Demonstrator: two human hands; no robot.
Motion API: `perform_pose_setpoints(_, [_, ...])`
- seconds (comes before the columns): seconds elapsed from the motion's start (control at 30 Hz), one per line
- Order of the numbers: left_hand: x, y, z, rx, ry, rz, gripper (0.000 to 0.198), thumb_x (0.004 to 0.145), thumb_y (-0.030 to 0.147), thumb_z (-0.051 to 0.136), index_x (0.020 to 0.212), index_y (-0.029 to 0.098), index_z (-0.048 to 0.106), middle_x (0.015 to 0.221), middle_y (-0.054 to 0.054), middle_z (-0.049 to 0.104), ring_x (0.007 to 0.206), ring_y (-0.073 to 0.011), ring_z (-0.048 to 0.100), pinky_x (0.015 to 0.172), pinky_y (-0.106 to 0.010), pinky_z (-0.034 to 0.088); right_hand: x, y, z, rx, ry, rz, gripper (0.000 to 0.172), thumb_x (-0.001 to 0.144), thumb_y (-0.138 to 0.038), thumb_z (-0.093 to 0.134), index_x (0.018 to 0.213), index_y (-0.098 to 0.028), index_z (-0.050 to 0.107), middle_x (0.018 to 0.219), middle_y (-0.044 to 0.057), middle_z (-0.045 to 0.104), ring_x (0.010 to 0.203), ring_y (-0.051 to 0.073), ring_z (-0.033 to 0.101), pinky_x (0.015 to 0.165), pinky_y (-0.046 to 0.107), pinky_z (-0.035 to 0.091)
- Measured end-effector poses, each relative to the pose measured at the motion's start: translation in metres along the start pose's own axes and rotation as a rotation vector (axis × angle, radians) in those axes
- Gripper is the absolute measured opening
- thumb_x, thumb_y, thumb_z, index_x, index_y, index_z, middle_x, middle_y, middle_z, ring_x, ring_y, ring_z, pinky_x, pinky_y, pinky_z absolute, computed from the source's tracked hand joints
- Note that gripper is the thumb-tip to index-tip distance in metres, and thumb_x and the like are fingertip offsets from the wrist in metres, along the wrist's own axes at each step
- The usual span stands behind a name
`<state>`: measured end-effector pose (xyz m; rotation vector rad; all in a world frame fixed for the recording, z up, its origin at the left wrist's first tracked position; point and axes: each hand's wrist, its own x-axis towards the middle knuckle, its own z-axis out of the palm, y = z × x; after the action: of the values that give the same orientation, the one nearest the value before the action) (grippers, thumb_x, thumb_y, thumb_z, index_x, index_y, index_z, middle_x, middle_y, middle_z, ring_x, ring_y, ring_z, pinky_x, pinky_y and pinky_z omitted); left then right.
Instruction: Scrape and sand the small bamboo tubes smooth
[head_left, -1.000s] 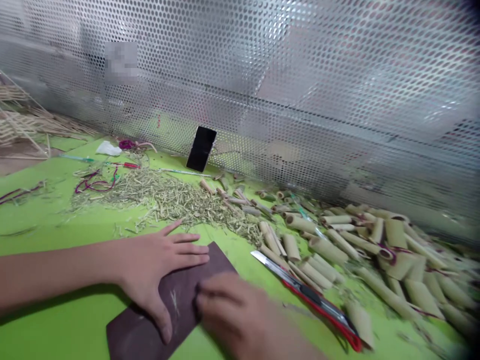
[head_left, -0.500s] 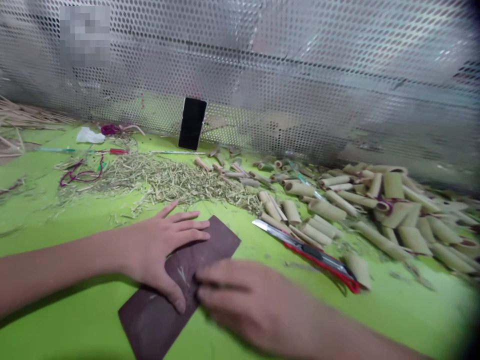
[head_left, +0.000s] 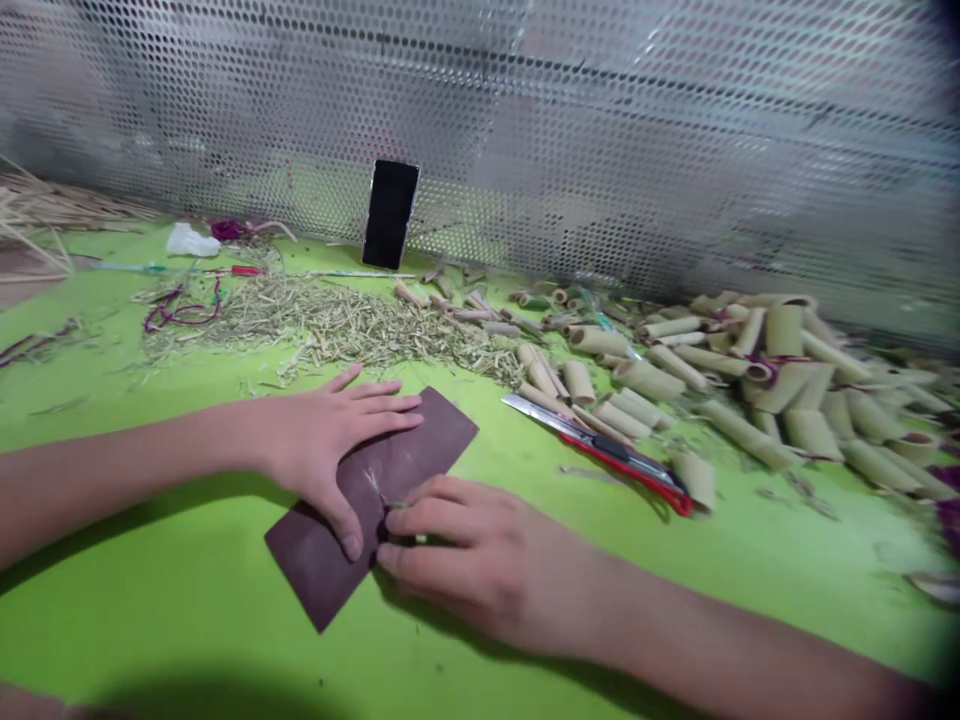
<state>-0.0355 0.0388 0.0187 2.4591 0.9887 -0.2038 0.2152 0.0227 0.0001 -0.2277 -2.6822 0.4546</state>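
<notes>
At the far left of the green counter (head_left: 150, 560) lies a bundle of dry cane strips (head_left: 45, 210). A white scrap of plastic (head_left: 191, 240) sits behind a loop of magenta cord (head_left: 180, 312), and a spread pile of pale fibrous shavings (head_left: 322, 325) occupies the counter's rear centre. A black smartphone (head_left: 389, 215) stands upright, leaning against a perforated metal panel (head_left: 600, 120). In the foreground, a dark brown abrasive sheet (head_left: 427, 440) lies at an angle on the counter. The left hand (head_left: 322, 450) rests flat on the sheet with fingers spread, pinning it down. The right hand (head_left: 480, 560), apart from the left hand but just beside it, pinches a thin pale sliver (head_left: 375, 487) against the sheet's surface. To the right, a red-handled utility knife (head_left: 592, 450) lies with its blade exposed, beside a large heap of cut cane tube sections (head_left: 784, 330).
</notes>
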Motion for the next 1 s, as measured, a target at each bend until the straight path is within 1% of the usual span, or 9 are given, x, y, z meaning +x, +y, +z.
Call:
perform_pose_setpoints(0.13, [-0.002,-0.001,0.006,0.012,0.04,0.022,0.121,0.072,0.076,0.071,0.164,0.026,0.012,0.171,-0.007,0.011,0.158,-0.0347,0.009,0.126,-0.054,-0.014,0.0,0.004,-0.001,-0.186,0.182,0.355,0.013,0.097,-0.018,0.064,0.099,-0.014,0.076,0.097,0.011,0.072,0.079,0.019,0.067,0.073,0.036,0.06])
perform_pose_setpoints(0.17, [-0.002,0.0,0.007,0.013,0.043,0.024,0.121,0.072,0.077,0.071,0.164,0.026,0.012,0.171,-0.007,0.012,0.158,-0.0347,0.009,0.126,-0.054,-0.013,0.0,0.003,-0.001,-0.175,0.172,0.344,0.014,0.097,-0.017,0.063,0.1,-0.013,0.076,0.098,0.012,0.072,0.081,0.02,0.067,0.074,0.037,0.059])
perform_pose_setpoints(0.27, [-0.001,0.001,0.011,0.002,0.059,0.019,0.118,0.073,0.08,0.068,0.164,0.024,0.016,0.17,-0.008,0.015,0.158,-0.0343,0.011,0.126,-0.054,-0.012,0.0,0.003,0.0,-0.002,0.0,-0.009,0.017,0.1,-0.02,0.06,0.107,-0.017,0.075,0.105,0.01,0.074,0.095,0.02,0.068,0.086,0.034,0.059])
perform_pose_setpoints(0.43, [0.003,0.005,0.017,0.005,0.112,0.011,0.109,0.081,0.079,0.06,0.163,0.019,0.02,0.17,-0.009,0.018,0.158,-0.0326,0.013,0.126,-0.053,-0.014,-0.001,0.007,-0.001,-0.184,0.151,0.376,0.016,0.1,-0.022,0.06,0.1,-0.017,0.075,0.102,0.011,0.072,0.085,0.02,0.067,0.076,0.038,0.06])
perform_pose_setpoints(0.53, [0.003,0.006,0.017,0.008,0.11,0.015,0.11,0.079,0.079,0.063,0.162,0.019,0.023,0.169,-0.009,0.02,0.157,-0.0341,0.014,0.127,-0.054,-0.013,-0.001,0.008,-0.002,-0.001,0.006,0.013,0.017,0.101,-0.026,0.061,0.105,-0.017,0.075,0.101,0.009,0.073,0.089,0.019,0.067,0.08,0.033,0.058])
perform_pose_setpoints(0.67, [0.003,0.008,0.015,0.001,0.098,-0.011,0.111,0.078,0.078,0.064,0.163,0.02,0.02,0.17,-0.01,0.017,0.157,-0.0357,0.012,0.126,-0.056,-0.011,0.0,0.007,-0.005,-0.15,0.138,0.349,0.013,0.098,-0.022,0.065,0.099,-0.015,0.076,0.098,0.01,0.071,0.084,0.02,0.067,0.076,0.036,0.059])
perform_pose_setpoints(0.8, [0.004,0.011,0.012,-0.012,0.071,-0.024,0.112,0.076,0.078,0.065,0.162,0.019,0.022,0.17,-0.009,0.016,0.158,-0.0347,0.011,0.126,-0.055,-0.013,0.0,0.005,-0.004,-0.045,0.026,0.074,0.016,0.1,-0.026,0.063,0.104,-0.018,0.076,0.101,0.007,0.074,0.088,0.02,0.067,0.079,0.036,0.058])
perform_pose_setpoints(0.93, [0.003,0.012,0.009,-0.021,0.041,-0.044,0.116,0.076,0.077,0.066,0.164,0.021,0.016,0.171,-0.008,0.01,0.158,-0.0351,0.008,0.125,-0.058,-0.013,0.001,0.004,-0.002,-0.204,0.153,0.363,0.013,0.098,-0.022,0.064,0.1,-0.018,0.076,0.097,0.01,0.072,0.084,0.022,0.067,0.076,0.04,0.058])
perform_pose_setpoints(1.0, [0.001,0.01,0.006,-0.021,0.01,-0.034,0.119,0.073,0.076,0.069,0.164,0.021,0.014,0.171,-0.008,0.01,0.158,-0.0348,0.007,0.126,-0.057,-0.012,0.001,0.002,-0.001,-0.172,0.1,0.215,0.015,0.099,-0.025,0.063,0.102,-0.018,0.076,0.099,0.009,0.073,0.087,0.02,0.067,0.078,0.038,0.058])
